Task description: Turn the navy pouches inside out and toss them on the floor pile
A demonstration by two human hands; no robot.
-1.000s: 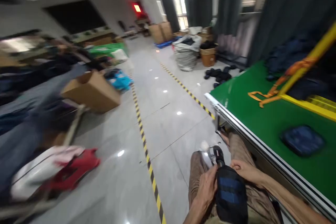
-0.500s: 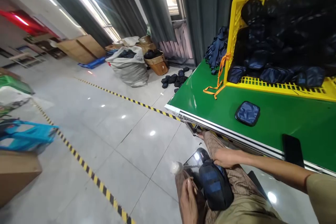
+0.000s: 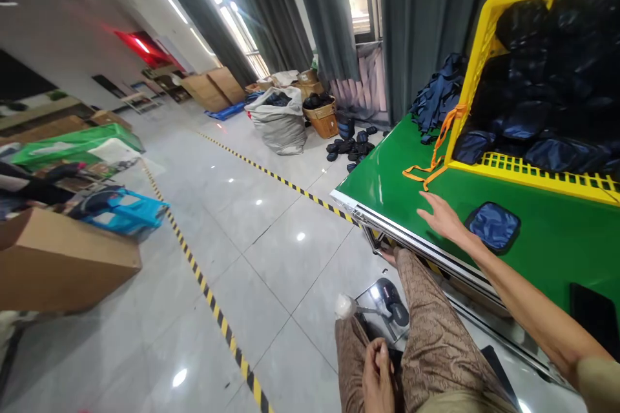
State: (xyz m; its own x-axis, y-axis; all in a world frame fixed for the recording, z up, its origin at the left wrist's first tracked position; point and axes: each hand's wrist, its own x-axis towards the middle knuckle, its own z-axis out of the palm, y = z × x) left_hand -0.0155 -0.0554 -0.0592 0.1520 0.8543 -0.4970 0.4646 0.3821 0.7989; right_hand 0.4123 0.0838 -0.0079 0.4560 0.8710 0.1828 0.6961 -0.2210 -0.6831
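My right hand point(image 3: 443, 218) hovers over the near edge of the green table point(image 3: 533, 251), fingers spread and holding nothing. A flat blue pouch point(image 3: 494, 227) lies on the table just right of it. Low between my knees rests my left hand point(image 3: 379, 377), fingers curled; what it holds is hidden by my leg. In front of my knees stands a metal device point(image 3: 387, 302) with a white knob point(image 3: 345, 305). A yellow crate point(image 3: 533, 174) full of dark pouches sits at the table's back, an orange strap point(image 3: 429, 171) trailing from its corner.
A black phone point(image 3: 593, 316) lies on the table at the right. A grey sack point(image 3: 278, 119), a basket point(image 3: 322, 116) and dark pouches point(image 3: 351, 145) sit on the floor beyond. A cardboard box point(image 3: 62, 261) stands at left, past striped floor tape point(image 3: 213, 300).
My right hand left the dark pouch on my lap and rose over the green table. That pouch is now out of sight. The view swung slightly left.
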